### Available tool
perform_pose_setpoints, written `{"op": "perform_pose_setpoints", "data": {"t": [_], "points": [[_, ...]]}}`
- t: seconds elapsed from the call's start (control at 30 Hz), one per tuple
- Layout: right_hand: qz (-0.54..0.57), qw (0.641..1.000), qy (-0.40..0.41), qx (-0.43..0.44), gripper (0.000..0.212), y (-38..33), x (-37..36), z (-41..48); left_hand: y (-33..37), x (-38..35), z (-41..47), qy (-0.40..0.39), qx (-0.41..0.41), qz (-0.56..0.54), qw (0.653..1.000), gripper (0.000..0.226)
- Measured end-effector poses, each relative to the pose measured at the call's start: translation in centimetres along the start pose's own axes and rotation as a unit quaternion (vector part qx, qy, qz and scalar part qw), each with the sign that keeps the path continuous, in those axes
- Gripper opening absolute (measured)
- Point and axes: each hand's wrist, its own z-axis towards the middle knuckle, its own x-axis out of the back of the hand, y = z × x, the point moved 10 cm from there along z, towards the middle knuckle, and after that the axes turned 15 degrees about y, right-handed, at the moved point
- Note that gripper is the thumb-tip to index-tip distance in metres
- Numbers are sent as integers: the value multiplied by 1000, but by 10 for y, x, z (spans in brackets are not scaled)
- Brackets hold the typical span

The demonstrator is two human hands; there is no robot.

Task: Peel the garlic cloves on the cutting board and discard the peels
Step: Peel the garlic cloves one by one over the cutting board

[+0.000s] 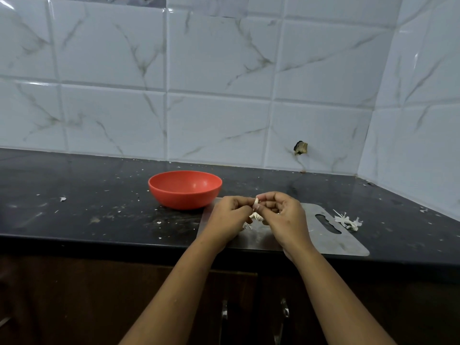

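Note:
My left hand point(230, 215) and my right hand point(283, 215) meet just above the steel cutting board point(348, 242). Between their fingertips they pinch a pale garlic clove point(256, 201). Loose white skin point(256, 216) hangs below the clove, between the two hands. A small bit of peel point(247, 226) lies on the board under my left hand. A heap of discarded peels point(348, 221) lies on the counter just right of the board's handle slot.
A red bowl point(185, 189) stands on the black counter point(99, 207) just behind and left of the board. Crumbs and a peel scrap point(62, 199) dot the counter. Tiled walls close the back and right. Cabinet doors with handles point(224, 313) sit below.

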Motion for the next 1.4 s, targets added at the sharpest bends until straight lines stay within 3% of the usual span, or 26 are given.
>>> {"op": "perform_pose_setpoints", "data": {"t": [0.2, 0.57, 0.83, 1.4], "points": [[-8, 1000, 7, 1, 9, 0, 2, 0, 0, 2, 2, 15, -13, 8, 1000, 19], [-65, 997, -16, 42, 10, -3, -4, -3, -6, 15, 9, 82, -17, 47, 995, 13], [-47, 998, -33, 34, 8, -5, -5, -4, -11, 16, 10, 48, 20, 3, 999, 4], [-12, 998, -60, 15, 2, -2, -11, -5, -15, 11, 11, 3, 56, -45, 997, 5]]}}
